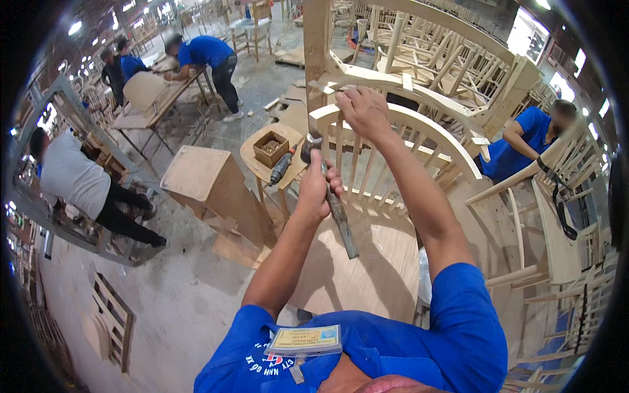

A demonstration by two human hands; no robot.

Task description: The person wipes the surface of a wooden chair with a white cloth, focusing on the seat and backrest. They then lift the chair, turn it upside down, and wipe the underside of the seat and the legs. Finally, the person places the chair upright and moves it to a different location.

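Hammer (334, 203) is clenched in the left hand (316, 190), its head up by the top rail of the unfinished spindle-back chair (367, 262), which the right hand (364, 112) grips. Beside them a small wooden stool (252, 152) carries a power drill (282, 167) and an open cardboard box (270, 149) of small fasteners, with stacked chair frames (452, 59) crowding behind.

The hammer (333, 196) was covered through its middle by the left hand (316, 190), and its head, against the chair back (393, 141), was too blurred to make out. The right hand (364, 111) hid the part of the top rail it gripped. The contents of the small box (270, 148) on the stool (259, 167) were too small to tell.
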